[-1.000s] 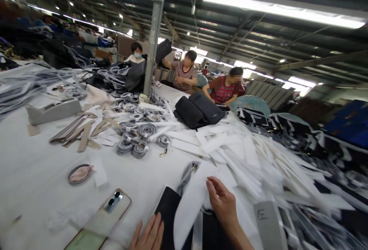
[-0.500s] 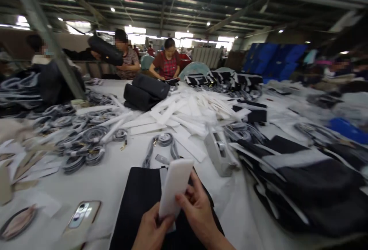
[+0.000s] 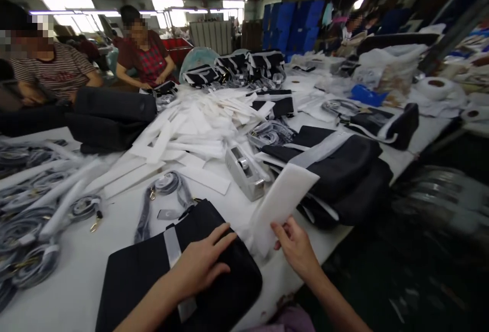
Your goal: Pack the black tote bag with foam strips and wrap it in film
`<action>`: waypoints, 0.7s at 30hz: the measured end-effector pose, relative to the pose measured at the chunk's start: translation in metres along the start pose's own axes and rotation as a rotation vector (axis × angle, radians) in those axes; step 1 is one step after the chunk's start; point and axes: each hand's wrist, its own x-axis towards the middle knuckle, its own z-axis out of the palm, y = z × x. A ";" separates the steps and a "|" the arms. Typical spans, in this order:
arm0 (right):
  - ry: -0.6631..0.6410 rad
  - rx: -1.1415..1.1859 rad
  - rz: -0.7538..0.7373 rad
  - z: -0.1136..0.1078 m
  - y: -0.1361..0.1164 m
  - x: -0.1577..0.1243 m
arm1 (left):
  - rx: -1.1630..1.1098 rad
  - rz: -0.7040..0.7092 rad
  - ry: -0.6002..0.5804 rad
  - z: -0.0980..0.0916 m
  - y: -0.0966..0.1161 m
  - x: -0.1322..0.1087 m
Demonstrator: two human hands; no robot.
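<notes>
My right hand (image 3: 296, 246) is closed on a strip of white foam sheet (image 3: 284, 197), held up at a tilt to the right of a black bag (image 3: 137, 271). My left hand (image 3: 204, 263) lies over the bag with its fingers spread, and nothing is in it. A pale grey band (image 3: 172, 246) runs down the bag's front, partly hidden under my left hand and forearm. Beyond the bag's top edge, a wrapped grey strap (image 3: 143, 217) curves round a small grey tag (image 3: 169, 214).
A grey tape dispenser (image 3: 248, 182) stands ahead of the foam strip. Stacked black bags (image 3: 344, 174) lie at the right, near the table edge. Behind is a heap of white foam strips (image 3: 198, 123); coiled straps (image 3: 30, 220) cover the left. Two people work across the table.
The view has swung right. My left hand has let go of the white foam strip and now rests on the bag. My right hand has carried the strip off to the right.
</notes>
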 end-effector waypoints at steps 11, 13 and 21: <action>-0.483 -0.170 -0.063 0.023 0.011 -0.001 | 0.512 -0.044 -0.249 0.017 0.011 0.025; -0.523 -0.260 -0.090 0.025 0.014 -0.001 | 0.542 -0.029 -0.227 0.023 0.011 0.015; -0.716 -0.511 -0.257 0.030 -0.002 0.017 | 0.549 0.068 -0.039 0.031 0.005 0.001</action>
